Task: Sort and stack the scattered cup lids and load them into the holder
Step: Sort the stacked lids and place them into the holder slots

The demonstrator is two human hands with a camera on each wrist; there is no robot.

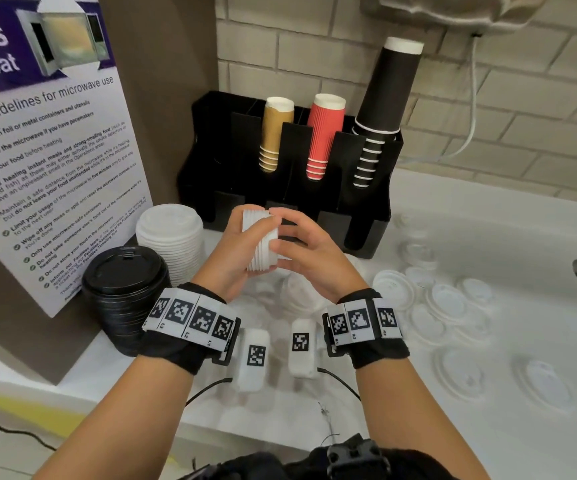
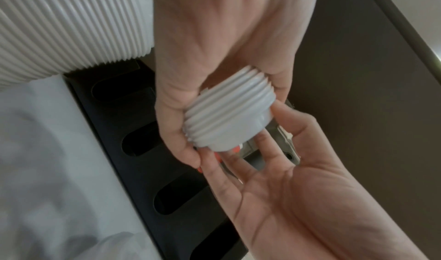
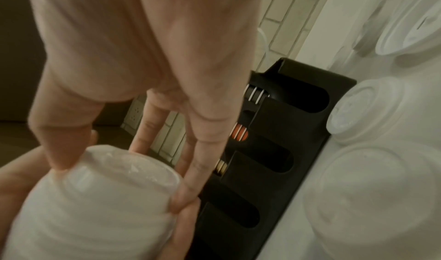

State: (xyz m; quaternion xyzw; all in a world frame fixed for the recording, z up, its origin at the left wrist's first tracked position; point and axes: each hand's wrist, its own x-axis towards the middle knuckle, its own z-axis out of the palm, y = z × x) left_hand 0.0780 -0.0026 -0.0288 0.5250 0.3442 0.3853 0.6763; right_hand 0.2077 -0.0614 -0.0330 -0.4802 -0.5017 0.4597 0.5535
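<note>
White plastic lids, nested into one small stack of white lids (image 1: pixel 261 240), sit on their side between both hands above the counter (image 1: pixel 488 427), just in front of the black holder (image 1: pixel 366 216). The left hand (image 1: pixel 235 249) curls round the stack from the left, fingers and thumb wrapped over its ribbed rims; the right hand (image 1: pixel 306 252) presses its fingertips against the stack's right end, thumb on the upper edge, so both hands are clamped on the same stack. The number of lids in it is too fine to count.

Three cup stacks stand upside down in the holder's back row: one tan cup stack (image 1: pixel 275 133), one red cup stack (image 1: pixel 323 135), one tall black cup stack (image 1: pixel 385 109). Four front slots show in the wrist views.

Two finished piles rest at the left: a tall pile of white lids (image 1: pixel 169 237) and a pile of black lids (image 1: pixel 124 289), touching. Roughly a dozen loose white lids (image 1: pixel 449 306) lie scattered at the right. One microwave notice (image 1: pixel 48 150) leans at the left.
</note>
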